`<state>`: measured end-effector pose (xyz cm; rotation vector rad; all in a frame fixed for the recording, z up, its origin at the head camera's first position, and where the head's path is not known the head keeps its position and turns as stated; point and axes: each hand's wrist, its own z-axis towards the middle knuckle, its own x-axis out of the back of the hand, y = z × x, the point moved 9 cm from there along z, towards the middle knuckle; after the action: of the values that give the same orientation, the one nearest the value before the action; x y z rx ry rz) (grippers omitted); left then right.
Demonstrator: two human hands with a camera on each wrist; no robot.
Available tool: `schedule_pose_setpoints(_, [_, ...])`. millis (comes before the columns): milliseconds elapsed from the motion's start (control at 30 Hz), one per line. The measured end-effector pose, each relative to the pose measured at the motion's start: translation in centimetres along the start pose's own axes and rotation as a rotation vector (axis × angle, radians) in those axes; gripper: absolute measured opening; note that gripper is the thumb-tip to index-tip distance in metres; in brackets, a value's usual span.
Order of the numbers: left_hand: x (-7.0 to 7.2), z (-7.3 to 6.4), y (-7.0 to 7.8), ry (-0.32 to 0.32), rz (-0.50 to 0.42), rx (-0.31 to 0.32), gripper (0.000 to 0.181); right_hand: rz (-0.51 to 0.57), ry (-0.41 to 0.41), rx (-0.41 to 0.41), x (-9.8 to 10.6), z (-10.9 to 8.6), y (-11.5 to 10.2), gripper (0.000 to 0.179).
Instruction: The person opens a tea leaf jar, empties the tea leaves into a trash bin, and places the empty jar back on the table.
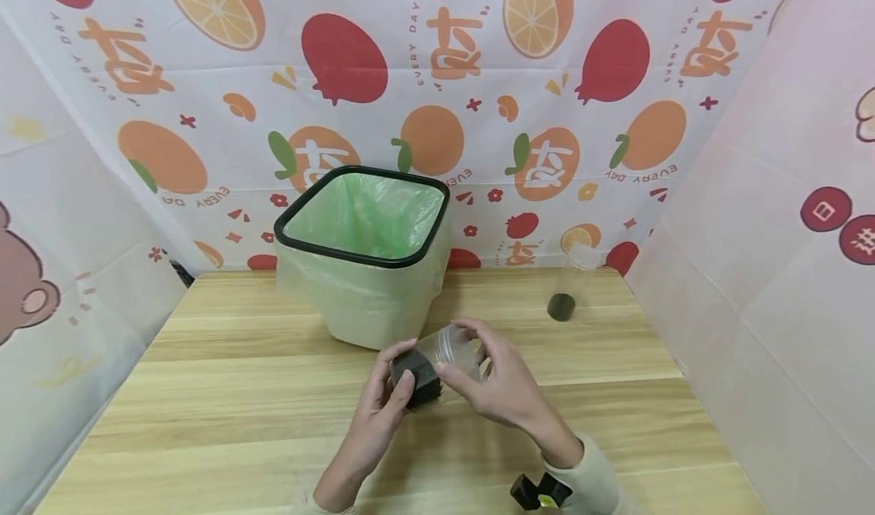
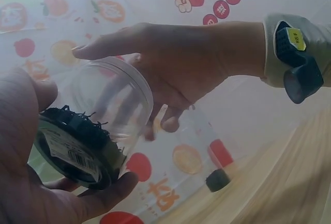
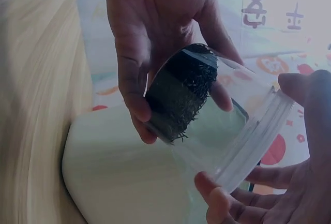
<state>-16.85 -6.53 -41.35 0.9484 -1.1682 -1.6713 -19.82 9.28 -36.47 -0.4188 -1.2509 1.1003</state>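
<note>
A clear plastic jar point(image 1: 429, 345), tilted over the wooden table, has dark, thin, leaf-like shreds point(image 3: 194, 87) packed at its base end. My left hand point(image 1: 374, 412) grips that base end, thumb on one side and fingers on the other. A label with a barcode point(image 2: 72, 154) shows on the base in the left wrist view. At the opposite end, my right hand point(image 1: 509, 386) holds the clear ridged lid point(image 3: 258, 136) between thumb and fingers. Both hands are just in front of the bin.
A pale bin point(image 1: 372, 302) with a black rim and greenish liner stands at the back of the table point(image 1: 225, 409). Farther right is a second clear jar point(image 1: 577, 272) with dark contents at its bottom. Fruit-printed cloth point(image 1: 424, 67) hangs behind.
</note>
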Motion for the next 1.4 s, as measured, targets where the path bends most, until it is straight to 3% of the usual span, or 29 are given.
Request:
schedule_pose_setpoints(167, [0.3, 0.0, 0.4, 0.016, 0.012, -0.056, 0.042, 0.024, 0.001, -0.019, 0.0, 0.1, 0.2, 0.053])
schedule_pose_setpoints(400, [0.3, 0.2, 1.1, 0.025, -0.019, -0.12, 0.041, 0.128, 0.011, 0.047, -0.2, 0.3, 0.2, 0.05])
schedule_pose_setpoints(567, [0.5, 0.4, 0.9, 0.068, -0.016, -0.092, 0.039, 0.155, -0.008, 0.073, -0.5, 0.2, 0.5, 0.05])
schedule_pose_setpoints(800, [1.0, 0.7, 0.9, 0.164, 0.09, -0.054, 0.034, 0.191, -0.037, 0.153, -0.8, 0.0, 0.6, 0.055])
schedule_pose_setpoints(1033, [0.5, 1.0, 1.2, 0.157, 0.157, -0.081, 0.032, 0.236, -0.051, 0.221, -0.7, -0.4, 0.8, 0.058])
schedule_pose_setpoints(1200, [1.0, 1.0, 0.3, 0.186, 0.195, -0.039, 0.031, 0.17, -0.041, 0.335, -0.6, -0.6, 0.3, 0.066])
schedule_pose_setpoints(1400, [1.7, 0.5, -0.5, 0.22, 0.16, 0.029, 0.036, 0.07, -0.052, 0.445, -0.8, -0.9, -0.8, 0.076])
